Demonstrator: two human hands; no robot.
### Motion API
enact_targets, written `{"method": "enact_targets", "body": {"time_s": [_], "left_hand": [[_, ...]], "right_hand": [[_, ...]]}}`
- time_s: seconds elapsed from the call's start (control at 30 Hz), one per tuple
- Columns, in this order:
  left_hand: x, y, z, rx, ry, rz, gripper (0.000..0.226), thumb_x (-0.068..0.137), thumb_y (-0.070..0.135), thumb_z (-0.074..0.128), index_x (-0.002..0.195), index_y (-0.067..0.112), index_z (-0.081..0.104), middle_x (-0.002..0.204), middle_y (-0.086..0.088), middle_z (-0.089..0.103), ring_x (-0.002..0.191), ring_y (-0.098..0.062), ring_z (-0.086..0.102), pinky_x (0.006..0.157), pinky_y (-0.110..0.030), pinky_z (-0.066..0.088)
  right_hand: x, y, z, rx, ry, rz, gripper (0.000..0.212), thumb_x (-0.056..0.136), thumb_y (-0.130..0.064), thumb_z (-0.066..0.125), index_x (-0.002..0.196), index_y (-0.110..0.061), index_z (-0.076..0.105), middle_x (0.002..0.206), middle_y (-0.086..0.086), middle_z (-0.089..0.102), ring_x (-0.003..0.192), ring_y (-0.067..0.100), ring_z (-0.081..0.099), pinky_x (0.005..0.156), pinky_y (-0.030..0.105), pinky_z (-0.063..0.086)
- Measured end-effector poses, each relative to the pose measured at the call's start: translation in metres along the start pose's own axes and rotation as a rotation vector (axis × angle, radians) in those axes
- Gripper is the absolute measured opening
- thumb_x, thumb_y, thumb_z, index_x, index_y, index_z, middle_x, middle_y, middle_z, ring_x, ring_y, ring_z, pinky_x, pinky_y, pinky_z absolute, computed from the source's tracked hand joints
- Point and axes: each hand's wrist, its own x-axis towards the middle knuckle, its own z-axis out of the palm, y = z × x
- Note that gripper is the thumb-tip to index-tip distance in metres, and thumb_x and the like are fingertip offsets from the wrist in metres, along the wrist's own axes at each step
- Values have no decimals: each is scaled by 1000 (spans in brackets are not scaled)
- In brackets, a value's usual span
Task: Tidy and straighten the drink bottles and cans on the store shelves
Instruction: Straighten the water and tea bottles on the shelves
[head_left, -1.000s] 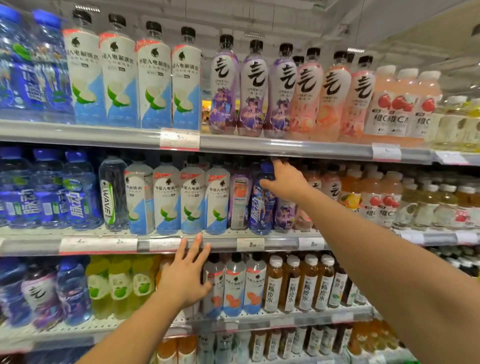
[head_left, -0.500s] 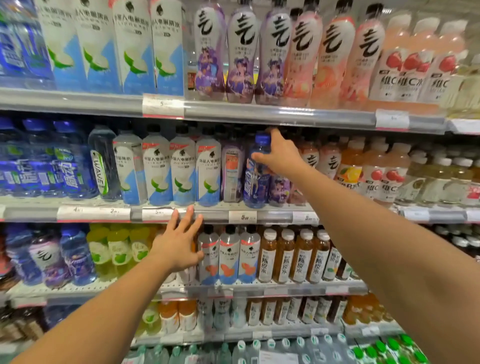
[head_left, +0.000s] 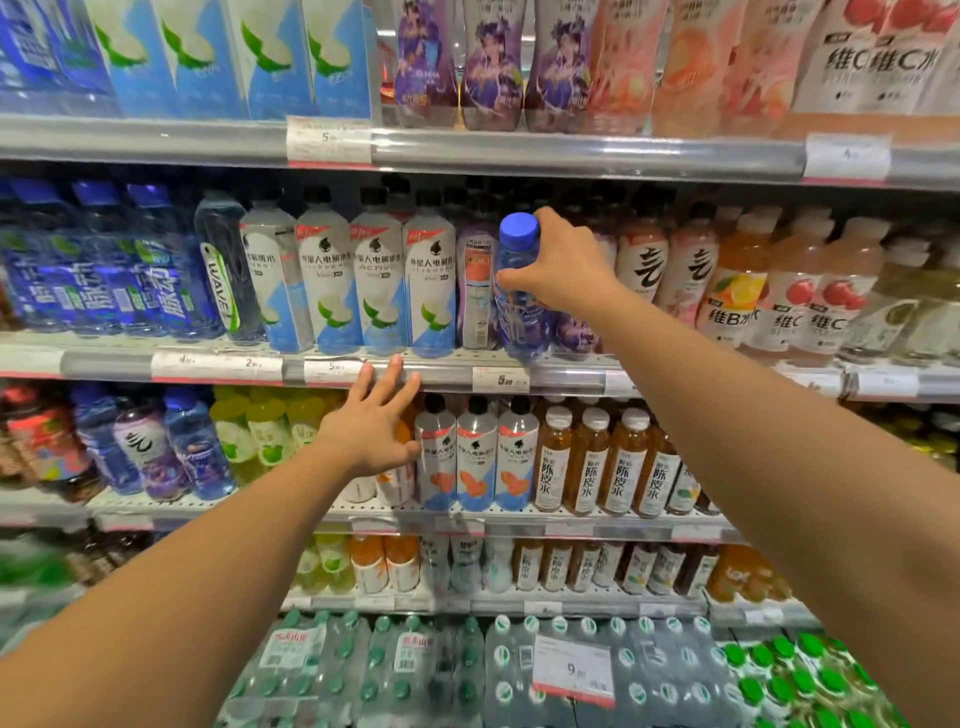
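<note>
Gripping blue-capped bottle (head_left: 515, 291) neck, right hand (head_left: 563, 265) | upright, cap up | left hand (head_left: 371, 426) spread

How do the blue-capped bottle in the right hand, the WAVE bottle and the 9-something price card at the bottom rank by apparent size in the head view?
1. WAVE bottle and blue-capped bottle: look alike in height, the latter partly hidden by the right hand, so unranked.
2. Price card: smallest, though nearer the camera.

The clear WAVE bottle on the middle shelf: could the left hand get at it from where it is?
Probably yes. The left hand is open and holds nothing, by the shelf rail. The WAVE bottle stands at the shelf's front, up and to its left, nothing before it.
</note>
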Motion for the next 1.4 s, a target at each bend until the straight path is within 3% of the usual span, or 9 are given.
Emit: {"method": "enact_targets", "body": {"time_s": [0.3, 0.5, 0.63, 0.83, 0.93, 1.07, 1.13, 1.23, 1.4], "left_hand": [[6, 0, 1, -65, -42, -24, 95, 89, 66, 52, 157, 44, -11, 162, 15, -32, 153, -25, -24, 117, -60, 32], [4, -4, -1, -104, -39, -1, 95, 90, 62, 53, 158, 44, -10, 163, 14, -31, 153, -25, -23, 120, -59, 25], [-4, -5, -4, -128, 12, 38, 93, 91, 59, 52, 161, 38, -5, 166, 10, -24, 154, -27, -19, 123, -54, 23], [-24, -38, 18, -134, 85, 155, 73, 93, 46, 57, 158, 30, 28, 168, 3, 20, 152, -24, 23, 119, -46, 34], [-38, -72, 34, -206, -57, 147, 51, 95, 43, 56, 144, 29, 54, 140, 0, 61, 126, -24, 58, 103, -36, 48], [-56, -120, 56, -235, -427, 140, 51, 96, 50, 59, 141, 27, 56, 137, -1, 64, 122, -23, 60, 104, -36, 46], [-64, -144, 63, -228, -461, 110, 52, 96, 50, 59, 141, 26, 56, 139, -3, 63, 124, -25, 59, 104, -36, 46], [-72, -181, 68, -280, -396, 31, 49, 96, 46, 60, 139, 24, 58, 135, -4, 65, 121, -25, 60, 101, -34, 47], [-73, -249, 64, -329, -39, -224, 45, 93, 39, 56, 135, 22, 60, 131, -7, 67, 118, -29, 62, 95, -39, 52]], "right_hand": [[-35, 8, -2, -44, 132, -80, 45, 73, -46, 82, 95, -16, 57, 83, -1, 62, 79, 23, 59, 62, 34, 44], [-71, 5, -14, 75, 314, -132, 47, 75, -42, 81, 109, -14, 65, 90, 1, 69, 80, 22, 62, 68, 32, 51], [-89, -13, -22, 124, 299, -149, 29, 75, -41, 79, 88, -18, 66, 74, -5, 64, 68, 13, 56, 60, 25, 43], [-109, -25, 8, 222, 208, 24, 28, 75, -35, 85, 68, -21, 61, 58, -5, 60, 54, 13, 53, 54, 31, 43], [-113, -25, 31, 291, 160, 110, 31, 72, -43, 87, 72, -19, 68, 61, 0, 70, 60, 22, 69, 62, 45, 59], [-121, -40, 59, 428, 70, 168, 29, 79, -21, 88, 65, -22, 63, 41, -17, 57, 38, -2, 54, 41, 13, 41], [-121, -52, 75, 457, 15, 181, 23, 79, -15, 88, 70, -19, 67, 42, -14, 58, 36, 0, 53, 39, 15, 42], [-116, -75, 105, 455, -51, 173, 17, 76, -20, 90, 79, -17, 74, 55, -4, 69, 42, 12, 64, 49, 32, 54], [-113, -119, 153, 428, -103, 131, 17, 74, -21, 90, 82, -20, 75, 67, 0, 74, 53, 10, 67, 51, 24, 55]]}}
